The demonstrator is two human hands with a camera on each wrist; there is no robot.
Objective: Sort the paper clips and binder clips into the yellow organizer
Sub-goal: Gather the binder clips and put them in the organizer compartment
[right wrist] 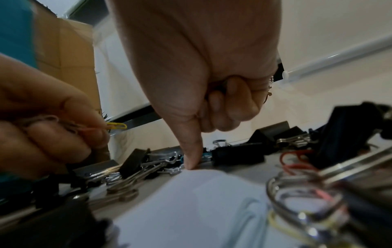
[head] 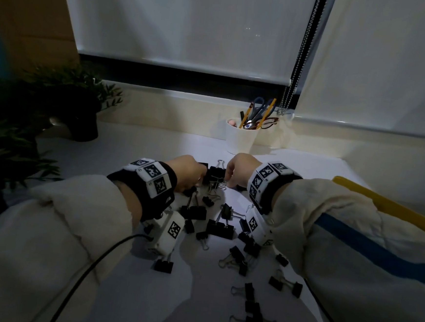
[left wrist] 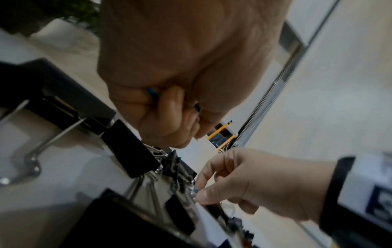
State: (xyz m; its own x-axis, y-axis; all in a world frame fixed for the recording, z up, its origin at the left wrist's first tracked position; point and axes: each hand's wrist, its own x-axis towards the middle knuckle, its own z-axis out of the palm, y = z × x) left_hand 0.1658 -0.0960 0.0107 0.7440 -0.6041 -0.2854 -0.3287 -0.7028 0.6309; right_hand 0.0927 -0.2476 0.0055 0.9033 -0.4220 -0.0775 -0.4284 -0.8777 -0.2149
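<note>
Several black binder clips (head: 218,228) lie scattered on the white table (head: 124,293). Both hands work at the far end of the pile, on either side of a large binder clip (head: 217,172). My left hand (head: 192,175) is curled round a bunch of coloured paper clips; a yellow paper clip (right wrist: 116,125) sticks out of the fist (right wrist: 53,134), and a blue one (left wrist: 152,93) shows in the left wrist view. My right hand (head: 231,180) reaches down with thumb and forefinger (left wrist: 200,191) pinching a small paper clip on the table, its thumb (right wrist: 192,159) touching the surface. The yellow organizer (head: 386,205) shows only as an edge behind my right sleeve.
A white cup (head: 241,140) with scissors and pencils stands behind the hands by the window sill. Dark potted plants (head: 58,103) fill the left side. A red paper clip (right wrist: 295,157) lies among the binder clips. A black cable (head: 91,270) runs along my left sleeve.
</note>
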